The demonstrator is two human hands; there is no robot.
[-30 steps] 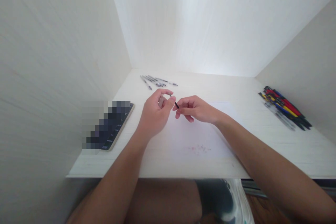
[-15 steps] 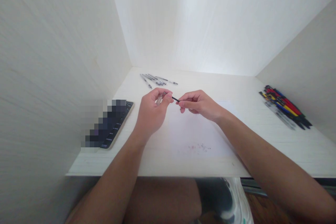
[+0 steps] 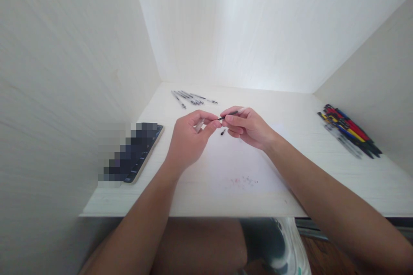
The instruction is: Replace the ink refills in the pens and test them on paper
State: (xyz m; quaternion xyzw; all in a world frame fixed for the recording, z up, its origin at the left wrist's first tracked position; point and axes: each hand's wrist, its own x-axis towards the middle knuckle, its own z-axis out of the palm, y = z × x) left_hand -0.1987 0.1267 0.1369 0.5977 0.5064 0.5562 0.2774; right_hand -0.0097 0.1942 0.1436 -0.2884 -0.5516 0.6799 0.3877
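My left hand [image 3: 193, 137] and my right hand [image 3: 248, 124] meet above a white sheet of paper [image 3: 238, 163]. A thin dark pen refill [image 3: 229, 115] runs between them, slanting up to the right. The thumb and fingers of my right hand pinch it, and the left fingertips close at its left end. A clear pen barrel [image 3: 199, 125] lies across my left palm, partly hidden by the fingers. Under the right fingers shows a small black-tipped pen part [image 3: 223, 132]; whether the hand holds it I cannot tell.
Several clear pens [image 3: 189, 98] lie at the back left of the white desk. A bundle of coloured pens [image 3: 350, 131] lies at the right. A phone [image 3: 142, 150], partly pixelated, rests by the left panel. Pen marks [image 3: 243, 181] spot the paper.
The refill has turned from sloping down to the right to sloping up to the right. My right fingers have moved closer to the left fingertips. The small black-tipped part now shows below them.
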